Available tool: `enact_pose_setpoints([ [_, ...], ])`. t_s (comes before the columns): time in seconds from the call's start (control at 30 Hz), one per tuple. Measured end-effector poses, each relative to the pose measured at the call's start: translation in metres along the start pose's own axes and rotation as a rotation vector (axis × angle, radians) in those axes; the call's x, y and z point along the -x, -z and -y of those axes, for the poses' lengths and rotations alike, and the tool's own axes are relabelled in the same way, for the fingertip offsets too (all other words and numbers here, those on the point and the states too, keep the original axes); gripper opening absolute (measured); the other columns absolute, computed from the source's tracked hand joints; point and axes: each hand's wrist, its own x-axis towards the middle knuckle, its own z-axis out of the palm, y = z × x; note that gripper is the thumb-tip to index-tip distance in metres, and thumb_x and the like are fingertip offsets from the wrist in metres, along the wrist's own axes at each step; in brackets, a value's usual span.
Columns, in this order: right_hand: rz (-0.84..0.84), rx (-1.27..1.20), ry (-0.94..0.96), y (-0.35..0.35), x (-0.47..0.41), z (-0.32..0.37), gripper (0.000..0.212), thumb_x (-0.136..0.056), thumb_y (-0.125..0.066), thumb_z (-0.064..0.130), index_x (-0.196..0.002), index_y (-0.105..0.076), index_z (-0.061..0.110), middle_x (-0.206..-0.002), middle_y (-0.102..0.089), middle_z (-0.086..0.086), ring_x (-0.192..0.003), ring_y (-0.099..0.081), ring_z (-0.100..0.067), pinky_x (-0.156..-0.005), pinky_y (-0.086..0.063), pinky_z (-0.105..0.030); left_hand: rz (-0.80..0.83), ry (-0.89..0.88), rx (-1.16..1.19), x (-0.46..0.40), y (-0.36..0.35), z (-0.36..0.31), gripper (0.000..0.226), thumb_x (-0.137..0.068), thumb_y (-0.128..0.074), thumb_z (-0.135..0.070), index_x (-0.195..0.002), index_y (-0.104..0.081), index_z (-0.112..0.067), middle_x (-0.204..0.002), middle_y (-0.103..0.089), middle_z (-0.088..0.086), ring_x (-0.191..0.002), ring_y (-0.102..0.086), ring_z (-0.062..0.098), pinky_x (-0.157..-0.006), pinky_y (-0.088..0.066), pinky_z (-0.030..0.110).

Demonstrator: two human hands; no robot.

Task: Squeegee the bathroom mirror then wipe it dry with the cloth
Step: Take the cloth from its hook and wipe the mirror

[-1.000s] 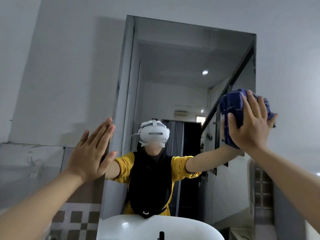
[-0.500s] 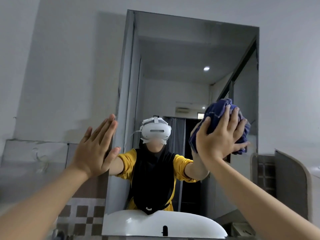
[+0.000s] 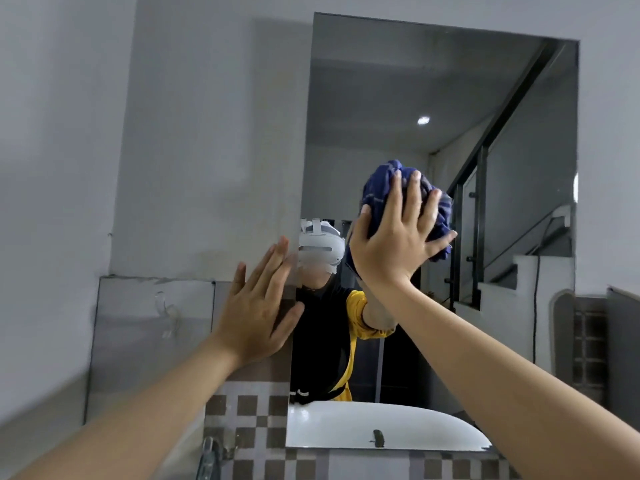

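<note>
A tall frameless mirror [image 3: 485, 98] hangs on the grey wall. My right hand [image 3: 398, 237] presses a bunched dark blue cloth [image 3: 381, 188] flat against the glass, left of the mirror's middle. My left hand [image 3: 259, 306] rests open, fingers up, on the wall at the mirror's lower left edge. The mirror reflects a person in a black and yellow top with a white headset, and a staircase behind. No squeegee is in view.
A white sink shows as a reflection [image 3: 381, 424] along the mirror's bottom. A chrome tap [image 3: 211, 455] sits at the lower left. Brown checked tiles [image 3: 249, 420] run below the mirror. A grey panel [image 3: 149, 323] with a clear hook covers the wall on the left.
My right hand has slid the cloth leftward and down across the glass, from the mirror's right edge to near its middle. My left hand has stayed at the left edge.
</note>
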Motion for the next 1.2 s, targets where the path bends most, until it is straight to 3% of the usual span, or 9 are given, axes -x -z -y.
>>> enact_pose_setpoints([
  [0.1,0.053,0.003,0.175,-0.005,0.013,0.025,0.06,-0.087,-0.052,0.039,-0.144,-0.039,0.025,-0.155,-0.034,-0.002,-0.144,-0.024,-0.034,-0.103,-0.011,-0.074,0.036,-0.103,-0.092,0.024,-0.006,0.007,0.067,-0.091,-0.037,-0.046,-0.147,-0.025,-0.011,-0.157,-0.02,0.011,-0.145,-0.018,0.021,-0.113,-0.016,0.058],
  [0.2,0.1,0.006,0.411,-0.008,0.028,0.034,0.057,-0.087,-0.052,0.037,-0.142,-0.043,0.027,-0.153,-0.038,-0.002,-0.143,-0.026,-0.033,-0.104,-0.013,-0.073,0.057,-0.128,-0.143,0.032,-0.01,0.011,0.065,-0.09,-0.04,-0.047,-0.144,-0.033,-0.011,-0.155,-0.025,0.011,-0.144,-0.021,0.023,-0.109,-0.024,0.061],
  [0.43,0.181,0.08,0.777,0.004,0.03,-0.001,0.053,-0.089,-0.048,0.044,-0.141,-0.045,0.03,-0.152,-0.04,0.0,-0.143,-0.028,-0.03,-0.107,-0.013,-0.069,-0.021,-0.182,-0.161,0.034,-0.011,0.011,0.064,-0.09,-0.044,-0.048,-0.142,-0.036,-0.012,-0.152,-0.032,0.013,-0.142,-0.028,0.029,-0.107,-0.029,0.059],
  [0.6,0.176,0.124,0.915,0.019,0.022,-0.049,0.054,-0.086,-0.054,0.046,-0.137,-0.05,0.03,-0.149,-0.044,-0.002,-0.141,-0.033,-0.032,-0.107,-0.015,-0.067,-0.006,-0.16,-0.172,0.035,-0.011,0.01,0.065,-0.09,-0.04,-0.05,-0.144,-0.033,-0.015,-0.153,-0.029,0.012,-0.144,-0.023,0.026,-0.112,-0.022,0.056],
  [0.87,0.127,0.241,0.81,0.047,-0.009,-0.143,0.057,-0.083,-0.055,0.048,-0.136,-0.047,0.029,-0.149,-0.043,-0.003,-0.141,-0.034,-0.03,-0.107,-0.018,-0.069,0.016,-0.153,-0.212,0.035,-0.009,0.007,0.067,-0.086,-0.041,-0.049,-0.144,-0.031,-0.015,-0.154,-0.026,0.011,-0.144,-0.021,0.028,-0.112,-0.018,0.053],
  [1.2,0.114,0.181,0.191,0.076,-0.017,-0.227,0.059,-0.086,-0.041,0.046,-0.139,-0.036,0.02,-0.156,-0.029,-0.006,-0.146,-0.019,-0.032,-0.106,-0.009,-0.073,-0.012,-0.143,-0.228,0.035,-0.013,0.005,0.069,-0.084,-0.04,-0.049,-0.142,-0.03,-0.013,-0.153,-0.028,0.015,-0.142,-0.023,0.031,-0.109,-0.022,0.059],
])
